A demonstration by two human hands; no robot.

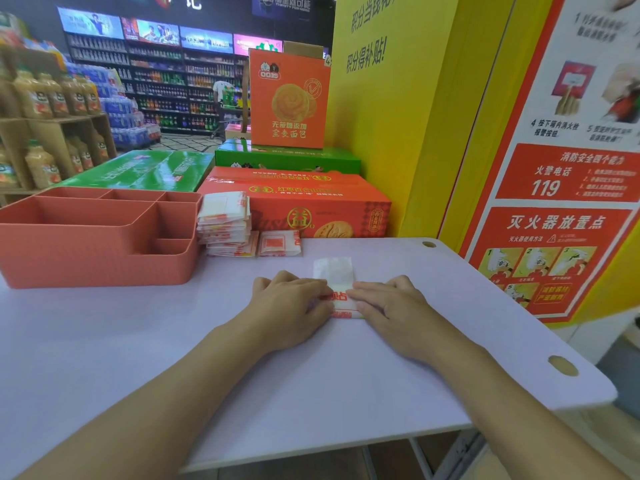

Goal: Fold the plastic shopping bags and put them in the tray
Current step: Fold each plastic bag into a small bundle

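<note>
Pressing a folded white-and-red plastic bag, your left grip and right grip lie flat; the terracotta divided plastic tray sits at the counter's left edge.

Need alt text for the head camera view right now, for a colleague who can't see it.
The left hand and right hand press a partly folded white plastic bag onto a lilac table. Farther back sit a stack of folded bags and a single folded bag, next to a terracotta compartment tray at the left.
</note>
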